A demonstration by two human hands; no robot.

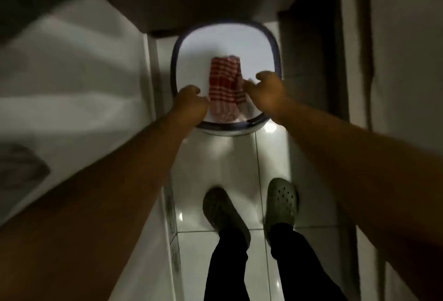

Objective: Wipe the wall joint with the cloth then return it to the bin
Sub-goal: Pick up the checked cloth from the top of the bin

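A red cloth with white stripes [224, 82] lies inside a white bin with a dark rim [273, 37] on the tiled floor ahead of me. Both my arms reach down over the bin. My left hand [190, 102] is at the cloth's left edge with fingers curled, over the bin's near left rim. My right hand [266, 92] is at the cloth's right edge, fingers bent and touching the fabric. The frame is blurred, so I cannot tell whether either hand grips the cloth.
A white wall or cabinet side [84, 73] runs along the left, meeting the floor at a joint [165, 193]. A dark door frame [311, 61] stands on the right. My feet in green clogs [281, 202] stand on glossy white tiles [230, 157] in a narrow passage.
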